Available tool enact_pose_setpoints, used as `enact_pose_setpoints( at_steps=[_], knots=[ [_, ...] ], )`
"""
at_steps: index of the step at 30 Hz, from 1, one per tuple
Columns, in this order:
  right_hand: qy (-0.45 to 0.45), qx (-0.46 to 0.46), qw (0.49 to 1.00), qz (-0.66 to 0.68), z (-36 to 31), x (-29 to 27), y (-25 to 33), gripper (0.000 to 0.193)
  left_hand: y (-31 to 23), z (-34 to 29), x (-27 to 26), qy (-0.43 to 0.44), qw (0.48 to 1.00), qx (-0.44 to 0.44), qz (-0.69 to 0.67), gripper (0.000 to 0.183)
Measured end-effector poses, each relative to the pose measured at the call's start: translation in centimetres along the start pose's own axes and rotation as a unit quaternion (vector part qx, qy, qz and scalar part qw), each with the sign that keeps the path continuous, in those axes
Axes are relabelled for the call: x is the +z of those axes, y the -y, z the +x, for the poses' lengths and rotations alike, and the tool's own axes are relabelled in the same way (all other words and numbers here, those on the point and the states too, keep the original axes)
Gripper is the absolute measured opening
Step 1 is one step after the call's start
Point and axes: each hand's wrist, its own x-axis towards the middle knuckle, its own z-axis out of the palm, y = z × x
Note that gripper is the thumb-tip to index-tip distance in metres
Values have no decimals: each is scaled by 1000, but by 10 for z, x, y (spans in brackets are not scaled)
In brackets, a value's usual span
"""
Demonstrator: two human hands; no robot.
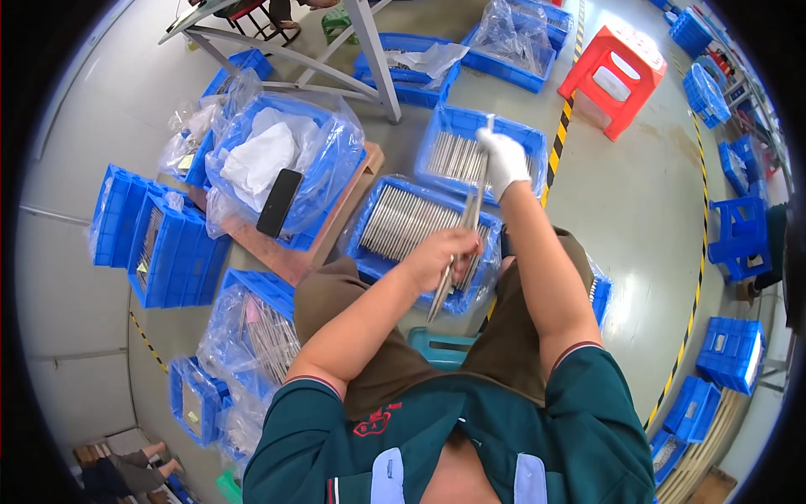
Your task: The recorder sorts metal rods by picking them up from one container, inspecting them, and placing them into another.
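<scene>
My bare left hand (443, 256) is closed round a few thin metal rods (440, 296), which slant up and away from me. On my right hand (506, 164) is a white glove; its fingers are closed about the rods nearer their far end. Below my hands stands a blue crate (367, 267) lined with clear plastic, with a row of similar rods (403, 220) lying side by side in it. Just beyond it, a second blue crate (453, 122) holds more rods, partly hidden by my gloved hand.
At the left, a plastic-lined blue crate (336, 155) holds white cloth and a black phone (280, 202) over a wooden pallet (369, 160). Stacked blue crates (172, 260) stand farther left. A red stool (617, 80) is at the far right, a metal table leg (375, 59) ahead.
</scene>
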Motion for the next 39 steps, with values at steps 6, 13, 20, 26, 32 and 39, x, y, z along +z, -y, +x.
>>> enact_pose_setpoints(
  at_steps=[6,13,20,26,32,39],
  knots=[
    [27,117,982,143,-2,-26,20,32,-11,-9,-15,65,992,44,-94,30],
    [210,45,942,-258,-53,13,3,44,-28,-8,-26,28,986,108,-122,33],
    [322,419,831,174,-59,24,-43,59,-16,4,-31,70,989,74,-108,32],
    [218,448,829,256,-14,18,-87,29,-18,8,-43,-83,989,40,-112,28],
    [-60,381,877,287,116,-20,-140,41,-46,-32,-42,-148,974,158,-70,20],
    [-125,268,894,337,242,-22,-216,37,-63,-39,-38,-127,984,102,-67,28]
  ],
)
